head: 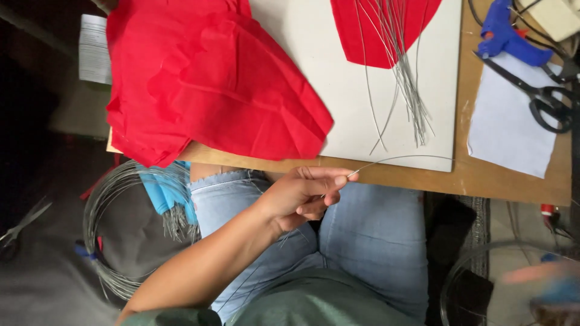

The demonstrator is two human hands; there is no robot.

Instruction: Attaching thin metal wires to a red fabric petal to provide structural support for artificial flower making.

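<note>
My left hand [305, 194] reaches from the lower left over my lap in blue jeans [374, 232]. Its thumb and fingers pinch one end of a thin grey wire [399, 159], which arcs right along the front edge of a white board [302, 54]. On that board lies a bundle of cut wires [403, 78]. My right hand [534, 274] is a blur at the lower right, beside something blue [565, 293] and a large wire loop [477, 259]. What it holds is not clear.
Crumpled red fabric [205, 84] drapes over the wooden table's [501, 184] left end. A red cut shape [368, 30] lies on the board. A blue glue gun [507, 36], black scissors [544, 96] and a pale sheet [507, 121] lie right. A wire coil [106, 229] and scissors [21, 226] are on the floor.
</note>
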